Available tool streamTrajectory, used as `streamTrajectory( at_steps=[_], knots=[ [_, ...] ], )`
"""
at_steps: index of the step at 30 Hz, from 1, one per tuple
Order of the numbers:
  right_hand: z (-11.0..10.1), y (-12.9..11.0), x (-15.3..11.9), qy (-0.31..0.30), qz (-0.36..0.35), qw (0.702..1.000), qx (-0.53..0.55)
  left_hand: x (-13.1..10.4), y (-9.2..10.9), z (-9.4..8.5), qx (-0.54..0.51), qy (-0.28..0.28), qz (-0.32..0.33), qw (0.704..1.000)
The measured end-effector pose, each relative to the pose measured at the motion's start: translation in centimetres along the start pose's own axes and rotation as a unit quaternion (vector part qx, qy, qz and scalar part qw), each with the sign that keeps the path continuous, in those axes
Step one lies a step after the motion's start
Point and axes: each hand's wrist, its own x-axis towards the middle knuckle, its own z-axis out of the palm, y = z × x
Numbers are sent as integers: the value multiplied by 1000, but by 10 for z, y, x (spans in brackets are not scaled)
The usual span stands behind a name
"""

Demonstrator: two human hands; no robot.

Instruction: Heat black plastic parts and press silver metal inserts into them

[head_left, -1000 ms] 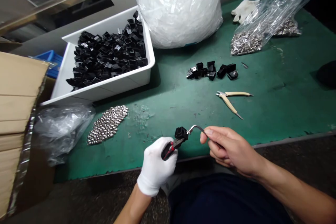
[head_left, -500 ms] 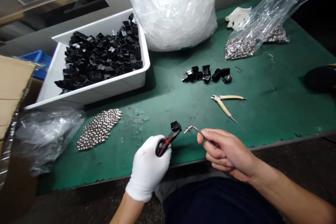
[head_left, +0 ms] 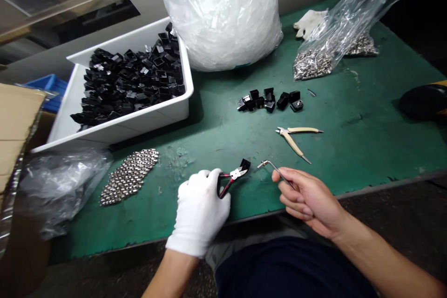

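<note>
My left hand (head_left: 202, 212), in a white glove, is wrapped round red-handled pliers (head_left: 234, 177) low over the green mat. At the jaws of the pliers is a small black part (head_left: 245, 164); whether they grip it is hard to tell. My right hand (head_left: 309, 200), bare, holds a bent metal rod (head_left: 279, 171) like a hex key between thumb and fingers. A small silvery piece (head_left: 261, 164) sits on the rod's tip, a short way right of the black part. Several black parts (head_left: 268, 100) lie in a group farther back.
A white bin (head_left: 153, 118) of black parts stands back left, beside a large plastic bag (head_left: 223, 18). Metal pieces (head_left: 129, 177) lie front left. Beige-handled cutters (head_left: 291, 137) lie right of centre, with a bag of metal pieces (head_left: 312, 63) behind.
My left hand has turned the pliers flatter and lower, their handles now spread, with the black part lower too. My right hand has shifted slightly right with the rod. The view has moved a little.
</note>
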Motion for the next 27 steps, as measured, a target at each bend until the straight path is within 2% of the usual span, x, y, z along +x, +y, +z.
streamTrajectory(
  at_steps=[3,8,11,14,19,25,27],
  knots=[
    [-1,0,1,7,-7,1000,2,-6,-6,-1,-38,-24,-22,999],
    [2,0,3,12,-33,999,-14,-17,-15,-1,-132,-49,-103,985],
    [7,3,5,19,-54,997,-51,-14,-12,4,-83,-29,-146,985],
    [11,9,4,27,-76,991,-111,-8,-6,10,-34,-14,-160,986],
    [15,19,2,8,-91,980,-179,-14,-1,8,-98,-4,-164,982],
    [20,23,8,10,-83,972,-222,-38,-1,-3,-148,8,-96,984],
    [22,25,9,14,-89,956,-278,-45,-1,-3,-156,0,-92,984]
  ],
)
